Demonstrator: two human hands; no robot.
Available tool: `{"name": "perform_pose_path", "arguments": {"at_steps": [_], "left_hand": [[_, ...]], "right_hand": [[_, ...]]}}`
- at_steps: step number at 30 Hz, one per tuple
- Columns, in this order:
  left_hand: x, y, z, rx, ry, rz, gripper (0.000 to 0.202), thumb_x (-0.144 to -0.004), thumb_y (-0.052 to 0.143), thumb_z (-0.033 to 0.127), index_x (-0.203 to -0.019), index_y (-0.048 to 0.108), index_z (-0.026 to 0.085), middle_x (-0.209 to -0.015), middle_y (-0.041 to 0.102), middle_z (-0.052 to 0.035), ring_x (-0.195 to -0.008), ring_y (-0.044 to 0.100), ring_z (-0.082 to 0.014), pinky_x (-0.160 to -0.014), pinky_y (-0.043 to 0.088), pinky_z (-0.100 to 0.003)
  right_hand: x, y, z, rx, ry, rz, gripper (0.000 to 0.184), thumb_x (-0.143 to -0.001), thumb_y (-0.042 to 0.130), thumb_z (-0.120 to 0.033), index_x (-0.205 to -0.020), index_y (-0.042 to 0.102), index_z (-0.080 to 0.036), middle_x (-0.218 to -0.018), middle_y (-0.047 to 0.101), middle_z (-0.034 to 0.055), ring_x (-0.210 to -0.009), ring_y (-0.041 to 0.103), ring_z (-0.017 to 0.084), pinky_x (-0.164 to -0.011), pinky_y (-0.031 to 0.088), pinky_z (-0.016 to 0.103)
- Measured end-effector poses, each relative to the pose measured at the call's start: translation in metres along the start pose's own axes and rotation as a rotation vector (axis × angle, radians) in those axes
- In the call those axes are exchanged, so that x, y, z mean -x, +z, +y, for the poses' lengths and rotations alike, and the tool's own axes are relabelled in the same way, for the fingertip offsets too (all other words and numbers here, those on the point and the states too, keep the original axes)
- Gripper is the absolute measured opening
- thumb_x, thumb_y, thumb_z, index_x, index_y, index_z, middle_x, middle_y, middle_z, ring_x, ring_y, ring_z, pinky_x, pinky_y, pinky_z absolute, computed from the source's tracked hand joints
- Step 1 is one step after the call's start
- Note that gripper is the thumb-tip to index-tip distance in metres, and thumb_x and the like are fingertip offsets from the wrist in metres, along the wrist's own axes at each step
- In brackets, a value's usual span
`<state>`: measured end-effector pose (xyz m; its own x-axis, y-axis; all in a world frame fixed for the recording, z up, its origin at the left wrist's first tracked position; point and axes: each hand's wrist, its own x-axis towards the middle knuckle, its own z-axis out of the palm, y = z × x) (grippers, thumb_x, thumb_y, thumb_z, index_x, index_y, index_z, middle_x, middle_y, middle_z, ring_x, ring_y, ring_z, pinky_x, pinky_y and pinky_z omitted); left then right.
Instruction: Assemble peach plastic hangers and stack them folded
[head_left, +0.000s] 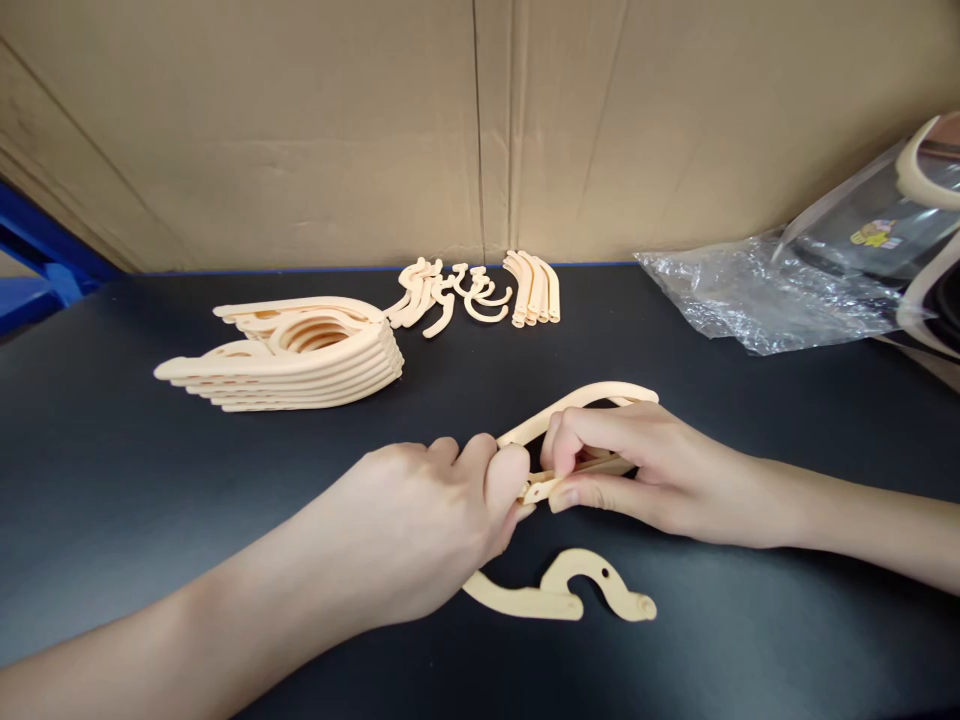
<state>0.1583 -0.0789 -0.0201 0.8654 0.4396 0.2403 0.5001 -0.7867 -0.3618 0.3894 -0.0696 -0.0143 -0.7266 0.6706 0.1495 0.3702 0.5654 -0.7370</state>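
A cream plastic folding hanger (574, 400) is held between both hands over the middle of the table, its long curved arm reaching up to the right. My left hand (427, 525) is closed around its left end, and the fingers cover most of that part. With thumb and fingertips, my right hand (649, 460) pinches the hanger close to a small holed end (538, 489). Just below the hands lies a loose hook piece (592, 568), beside a curved arm piece (525, 601) partly hidden behind my left hand.
Folded cream hangers (322, 388) are stacked at the left. Toward the back lie several loose hooks (480, 300) and curved arm pieces (534, 288). Clear plastic bags (757, 300) occupy the right side of the black table (787, 640). Cardboard (315, 130) rises behind.
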Motion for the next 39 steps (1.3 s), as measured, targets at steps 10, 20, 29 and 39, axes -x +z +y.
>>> {"name": "perform_pose_path", "arguments": {"at_steps": [10,20,29,39], "left_hand": [[-0.003,-0.008,-0.001,-0.060,0.054,0.085,0.021,-0.096,0.035,0.018,-0.077,0.045,0.020,-0.058,0.045,0.0032,-0.043,0.044,-0.0159,-0.042,0.025,-0.032],[0.003,-0.005,-0.004,0.039,0.078,0.193,0.025,-0.100,0.039,0.022,-0.075,0.043,0.020,-0.062,0.041,0.0031,-0.054,0.038,-0.0158,-0.049,0.024,-0.031],[0.006,-0.005,-0.008,0.107,0.085,0.177,0.021,-0.100,0.038,0.021,-0.084,0.051,0.017,-0.068,0.047,0.0013,-0.058,0.041,-0.0161,-0.049,0.027,-0.031],[0.004,-0.011,-0.011,0.486,0.177,0.000,0.014,-0.080,0.043,0.008,-0.081,0.055,0.017,-0.067,0.046,-0.0007,-0.060,0.036,-0.0176,-0.050,0.031,-0.031]], "right_hand": [[-0.002,0.000,-0.001,0.005,0.001,0.010,0.018,-0.095,0.058,-0.033,-0.084,0.053,-0.020,-0.078,0.059,-0.0030,-0.070,0.055,0.009,-0.059,0.042,0.019],[-0.002,-0.002,0.003,0.211,-0.227,0.186,0.010,-0.096,0.055,-0.023,-0.089,0.059,-0.017,-0.082,0.064,0.0018,-0.077,0.058,0.012,-0.078,0.047,0.028],[-0.004,-0.009,0.018,0.549,-0.040,0.458,0.009,-0.094,0.054,-0.020,-0.090,0.062,-0.018,-0.102,0.065,0.0072,-0.090,0.055,0.020,-0.081,0.046,0.035],[-0.003,-0.012,0.026,0.492,0.099,0.312,0.019,-0.098,0.044,-0.018,-0.097,0.062,-0.023,-0.106,0.065,0.0048,-0.097,0.056,0.021,-0.087,0.045,0.038]]}}
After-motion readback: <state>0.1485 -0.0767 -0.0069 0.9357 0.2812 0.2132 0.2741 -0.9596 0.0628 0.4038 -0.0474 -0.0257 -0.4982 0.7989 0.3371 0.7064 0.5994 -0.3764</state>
